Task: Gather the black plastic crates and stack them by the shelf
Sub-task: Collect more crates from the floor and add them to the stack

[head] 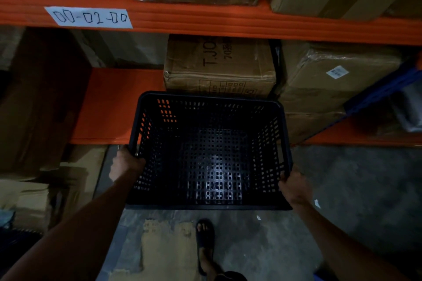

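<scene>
A black plastic crate with perforated walls and floor hangs in front of me, open side up and empty. My left hand grips its left rim near the handle slot. My right hand grips the right rim near the front corner. The crate is held above the concrete floor, directly in front of the orange shelf, its far edge close to a cardboard box on the lower level.
Cardboard boxes fill the shelf levels; more cartons stand at the left. A blue upright slants at the right. A flattened piece of cardboard lies on the floor beside my sandalled foot. A dark object sits at bottom left.
</scene>
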`<state>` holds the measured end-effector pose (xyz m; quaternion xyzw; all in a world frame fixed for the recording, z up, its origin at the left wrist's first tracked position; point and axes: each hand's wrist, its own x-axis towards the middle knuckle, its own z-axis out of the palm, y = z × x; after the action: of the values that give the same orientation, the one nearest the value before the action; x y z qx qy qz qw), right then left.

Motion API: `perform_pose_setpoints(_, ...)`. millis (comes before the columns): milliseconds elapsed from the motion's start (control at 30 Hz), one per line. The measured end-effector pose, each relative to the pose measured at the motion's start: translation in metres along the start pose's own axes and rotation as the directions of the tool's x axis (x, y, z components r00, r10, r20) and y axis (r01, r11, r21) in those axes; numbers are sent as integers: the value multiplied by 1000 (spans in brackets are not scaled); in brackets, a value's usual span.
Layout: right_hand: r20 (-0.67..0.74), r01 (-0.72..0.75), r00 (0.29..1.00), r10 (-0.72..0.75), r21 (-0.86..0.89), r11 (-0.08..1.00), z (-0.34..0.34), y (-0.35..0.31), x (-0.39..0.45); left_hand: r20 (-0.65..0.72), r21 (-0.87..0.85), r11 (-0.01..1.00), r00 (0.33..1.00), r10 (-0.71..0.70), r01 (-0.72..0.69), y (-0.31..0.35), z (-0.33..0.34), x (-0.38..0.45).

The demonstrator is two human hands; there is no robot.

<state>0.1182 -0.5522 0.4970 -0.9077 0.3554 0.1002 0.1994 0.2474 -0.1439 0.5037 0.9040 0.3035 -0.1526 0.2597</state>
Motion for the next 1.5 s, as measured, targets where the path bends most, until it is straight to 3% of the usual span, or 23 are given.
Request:
perform_pose_setpoints(167, -33, -10, 999, 10, 2, 1000, 0, -2, -2, 44, -32, 999, 999, 22, -21, -2, -3, 3)
perform_pose_setpoints(333, 0, -14, 1000, 14, 24, 1000, 1, 0, -4, -139, 15, 959, 950, 281, -282, -8, 3, -13)
perform_pose_setpoints(433, -8, -27, 1000, 27, 15, 1000, 4, -1, -6, -151, 115, 946, 936, 317, -302, -7, 7, -10)
perform_pose_setpoints(667, 66, -7, 998, 9, -30, 1000, 4, 2, 2, 68, 271, 948, 986, 154, -167, 4, -4, -15)
perform_pose_setpoints(867, 11, 185, 982, -188, -232, 955, 8, -24, -38, 123, 103, 961, 962, 242, -255, -26, -6, -69)
perform_pose_setpoints(967, 125, 336, 941, -316, -202, 920, 11, -67, -66, 124, -18, 974, 966, 227, -227, -53, -19, -84)
perform_pose_setpoints(1133, 253, 510, 818, -517, 97, 855, 20, -163, -144, 73, -189, 969, 982, 175, -159, -124, -74, -91)
perform_pose_setpoints(1300, 274, 567, 732, -624, 263, 781, 32, -247, -231, -3, -284, 952, 993, 121, -117, -201, -148, -91)
perform_pose_setpoints(1500, 225, 662, 584, -780, 424, 618, 60, -342, -342, -108, -401, 910, 992, 68, -106, -297, -241, -91)
